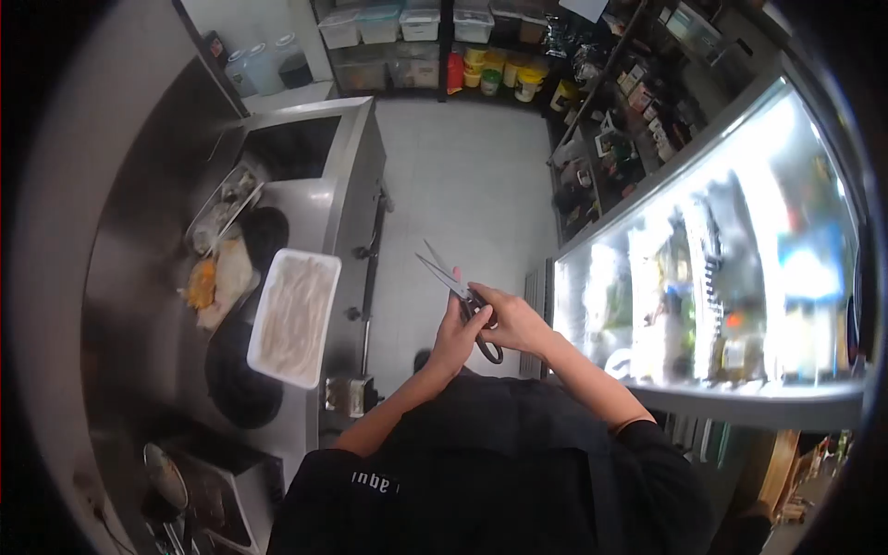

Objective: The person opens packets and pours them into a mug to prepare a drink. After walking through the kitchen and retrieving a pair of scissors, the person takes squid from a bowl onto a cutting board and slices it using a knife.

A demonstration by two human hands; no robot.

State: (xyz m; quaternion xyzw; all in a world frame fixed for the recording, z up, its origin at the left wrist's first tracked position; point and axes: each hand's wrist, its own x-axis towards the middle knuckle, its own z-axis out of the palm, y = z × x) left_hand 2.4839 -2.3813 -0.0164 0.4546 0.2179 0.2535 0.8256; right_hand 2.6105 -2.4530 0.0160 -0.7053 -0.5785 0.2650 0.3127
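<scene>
A pair of scissors (451,277) with dark handles is held in front of my body, its blades spread and pointing away to the upper left. My right hand (516,322) grips the handles from the right. My left hand (451,340) is closed against the handles from the left, its thumb across them. One dark handle loop hangs below the fingers. To the left, a white tray (285,375) with a pale, streaky layer inside rests on the stove.
On the stove (310,199) behind the tray lie an orange-and-pale item (208,287) and a clear container (222,208). A bright glass-front fridge (703,277) stands at the right. Shelves (444,55) with tubs and buckets line the far end.
</scene>
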